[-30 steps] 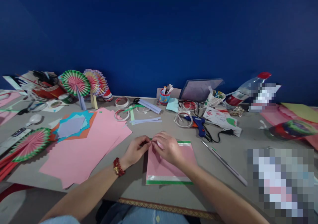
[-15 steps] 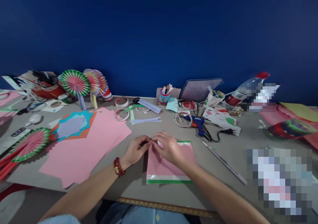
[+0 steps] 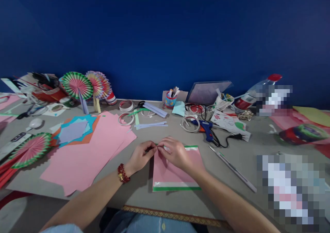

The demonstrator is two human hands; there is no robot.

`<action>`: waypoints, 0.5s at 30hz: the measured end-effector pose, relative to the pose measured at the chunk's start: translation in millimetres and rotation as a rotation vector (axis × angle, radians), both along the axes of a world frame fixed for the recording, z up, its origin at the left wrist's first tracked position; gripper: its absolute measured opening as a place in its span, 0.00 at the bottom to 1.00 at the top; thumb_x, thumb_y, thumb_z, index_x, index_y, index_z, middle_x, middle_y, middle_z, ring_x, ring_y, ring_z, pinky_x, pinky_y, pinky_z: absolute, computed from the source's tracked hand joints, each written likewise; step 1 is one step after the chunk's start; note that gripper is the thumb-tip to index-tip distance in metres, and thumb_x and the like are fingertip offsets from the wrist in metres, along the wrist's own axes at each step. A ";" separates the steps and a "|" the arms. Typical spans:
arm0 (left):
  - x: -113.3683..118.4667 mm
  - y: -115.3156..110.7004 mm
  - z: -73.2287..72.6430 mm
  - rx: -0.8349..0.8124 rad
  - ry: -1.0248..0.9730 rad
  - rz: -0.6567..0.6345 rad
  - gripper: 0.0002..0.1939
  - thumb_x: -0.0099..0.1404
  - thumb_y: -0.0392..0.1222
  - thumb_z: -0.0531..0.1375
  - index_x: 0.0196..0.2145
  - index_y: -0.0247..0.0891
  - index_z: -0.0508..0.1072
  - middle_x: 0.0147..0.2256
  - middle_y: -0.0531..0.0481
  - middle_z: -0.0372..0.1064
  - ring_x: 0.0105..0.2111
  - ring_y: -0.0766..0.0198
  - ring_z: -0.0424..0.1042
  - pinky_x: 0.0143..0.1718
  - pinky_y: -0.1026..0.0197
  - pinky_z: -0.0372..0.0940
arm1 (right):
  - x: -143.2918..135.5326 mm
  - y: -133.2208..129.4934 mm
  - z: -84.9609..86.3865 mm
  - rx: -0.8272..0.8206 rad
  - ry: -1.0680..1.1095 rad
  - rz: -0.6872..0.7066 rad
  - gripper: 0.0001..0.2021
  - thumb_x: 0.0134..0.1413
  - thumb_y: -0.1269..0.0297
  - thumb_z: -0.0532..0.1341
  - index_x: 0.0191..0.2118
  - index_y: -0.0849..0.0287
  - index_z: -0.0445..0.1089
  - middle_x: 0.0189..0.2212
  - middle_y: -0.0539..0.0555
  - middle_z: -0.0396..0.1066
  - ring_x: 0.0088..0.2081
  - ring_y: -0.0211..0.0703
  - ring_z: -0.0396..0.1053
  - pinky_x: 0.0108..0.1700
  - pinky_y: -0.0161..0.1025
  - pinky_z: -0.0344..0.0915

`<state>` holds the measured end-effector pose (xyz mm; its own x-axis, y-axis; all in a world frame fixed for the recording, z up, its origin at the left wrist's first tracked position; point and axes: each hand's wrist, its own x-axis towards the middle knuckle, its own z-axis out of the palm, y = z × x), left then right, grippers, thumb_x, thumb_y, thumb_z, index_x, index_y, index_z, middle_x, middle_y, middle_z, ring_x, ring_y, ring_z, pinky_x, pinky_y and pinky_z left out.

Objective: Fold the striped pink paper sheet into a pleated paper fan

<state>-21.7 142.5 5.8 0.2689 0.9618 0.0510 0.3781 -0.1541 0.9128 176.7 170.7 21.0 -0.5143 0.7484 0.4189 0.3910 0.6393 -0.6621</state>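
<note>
A pink sheet of paper (image 3: pixel 167 172) with green edges lies in front of me, a whitish strip of tape running along its near and far edges. At its far left corner my left hand (image 3: pixel 141 157), with a red bead bracelet at the wrist, pinches the paper between thumb and fingers. My right hand (image 3: pixel 174 153) reaches over the sheet, its thumb and forefinger pressed together at that same corner, almost touching the left fingertips. Whatever lies between the right fingertips is too small to make out.
Larger pink sheets (image 3: pixel 77 164) lie on the left, near folded paper fans (image 3: pixel 77 85). Tape rolls (image 3: pixel 125 118) and a blue glue gun (image 3: pixel 206 128) sit farther back. A craft knife (image 3: pixel 235 171) rests to the right. A bottle (image 3: pixel 254 92) leans by the blue wall.
Both hands stay pinched at the paper's far left corner, with hardly any shift. The rest of the table looks the same.
</note>
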 end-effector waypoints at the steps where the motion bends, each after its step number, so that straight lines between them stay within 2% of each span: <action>1: 0.1 0.0 0.4 0.000 0.004 0.001 0.11 0.69 0.46 0.56 0.32 0.38 0.70 0.28 0.53 0.66 0.30 0.64 0.65 0.33 0.65 0.59 | 0.0 0.0 -0.2 -0.002 0.001 0.001 0.06 0.59 0.74 0.63 0.36 0.56 0.74 0.34 0.52 0.77 0.38 0.44 0.72 0.41 0.39 0.67; 15: 0.7 -0.6 1.8 0.015 0.014 0.001 0.12 0.69 0.46 0.56 0.31 0.37 0.71 0.28 0.52 0.67 0.30 0.64 0.65 0.32 0.65 0.60 | -1.1 -1.2 -1.4 0.034 -0.018 -0.008 0.06 0.61 0.72 0.61 0.35 0.55 0.73 0.33 0.53 0.76 0.37 0.45 0.72 0.39 0.39 0.67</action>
<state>-21.0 141.9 7.5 0.2688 0.9612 0.0617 0.3909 -0.1674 0.9051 175.6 169.5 19.6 -0.5161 0.7383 0.4343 0.4083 0.6578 -0.6330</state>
